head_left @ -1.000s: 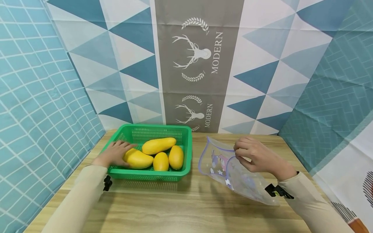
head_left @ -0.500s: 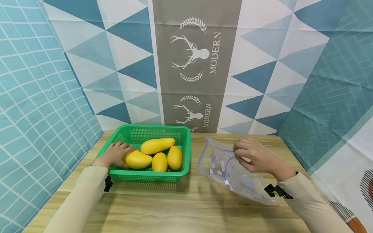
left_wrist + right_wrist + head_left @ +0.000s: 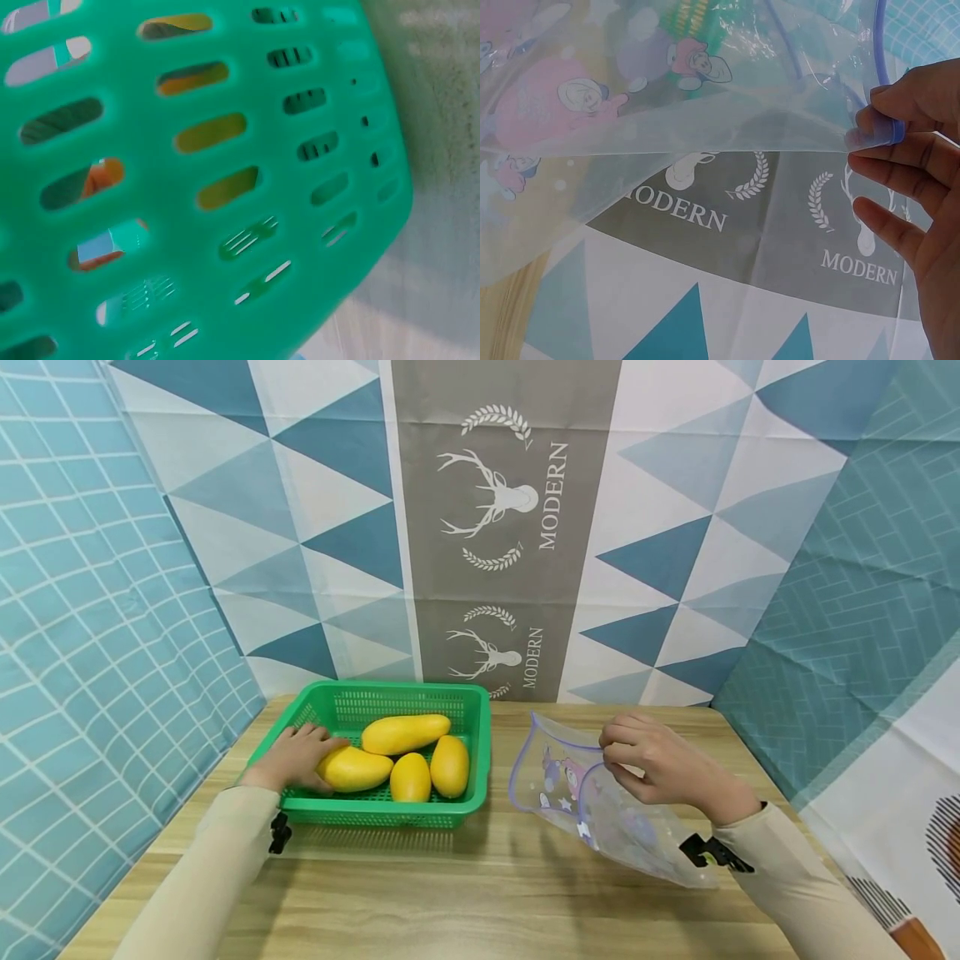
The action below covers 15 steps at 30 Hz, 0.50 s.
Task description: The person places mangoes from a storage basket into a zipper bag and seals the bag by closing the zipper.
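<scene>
The basket point(image 3: 375, 808) is smooth plastic, the bag point(image 3: 667, 112) glossy plastic film. The fruits point(image 3: 406, 734) look smooth, the tabletop point(image 3: 420, 902) wood-grained and slightly shiny.

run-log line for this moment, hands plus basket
left hand: around left end of leftmost yellow fruit | right hand: pinching clear bag by purple rim, mouth open | green basket: that fruit plus three more

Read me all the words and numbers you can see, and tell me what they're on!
"MODERN" on the grey wall panel, beside the upper deer.
"MODERN" again on that panel, beside the lower deer.
Clear bag: any lettering on its pink figure is too blurred to read.
No readable numbers.
</scene>
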### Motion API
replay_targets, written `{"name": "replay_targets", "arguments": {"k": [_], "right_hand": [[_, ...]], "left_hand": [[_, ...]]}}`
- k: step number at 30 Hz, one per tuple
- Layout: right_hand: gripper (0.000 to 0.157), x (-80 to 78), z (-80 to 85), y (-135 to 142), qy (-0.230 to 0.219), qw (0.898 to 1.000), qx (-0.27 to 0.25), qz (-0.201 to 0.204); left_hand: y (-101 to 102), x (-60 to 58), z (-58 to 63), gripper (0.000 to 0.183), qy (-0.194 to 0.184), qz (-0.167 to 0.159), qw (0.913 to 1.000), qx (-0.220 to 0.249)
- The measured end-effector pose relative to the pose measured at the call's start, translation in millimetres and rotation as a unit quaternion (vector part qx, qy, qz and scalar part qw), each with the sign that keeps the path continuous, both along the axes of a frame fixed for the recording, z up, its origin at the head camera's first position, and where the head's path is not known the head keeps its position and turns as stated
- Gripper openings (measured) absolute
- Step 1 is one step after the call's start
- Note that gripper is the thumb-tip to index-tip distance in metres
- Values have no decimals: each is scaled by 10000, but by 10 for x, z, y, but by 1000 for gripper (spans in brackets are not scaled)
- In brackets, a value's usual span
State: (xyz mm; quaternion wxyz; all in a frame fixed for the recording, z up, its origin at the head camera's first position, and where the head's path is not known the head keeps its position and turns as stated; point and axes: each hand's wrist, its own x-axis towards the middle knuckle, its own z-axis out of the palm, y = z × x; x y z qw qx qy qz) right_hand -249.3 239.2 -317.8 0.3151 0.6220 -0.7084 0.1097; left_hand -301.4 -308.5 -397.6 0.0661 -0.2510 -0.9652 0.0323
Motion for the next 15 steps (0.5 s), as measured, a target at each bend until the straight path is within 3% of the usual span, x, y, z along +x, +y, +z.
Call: {"name": "replay_targets", "arguments": {"k": [6,15], "right_hand": [[27,-9,-3,-13,123,9998,-125,120],[31,8,3,-9,95,9999,-24,-109]], "left_hand": [[16,-8,0,75,32,58,10000,-36],[12,12,23,74,250,127,9995,146]]}}
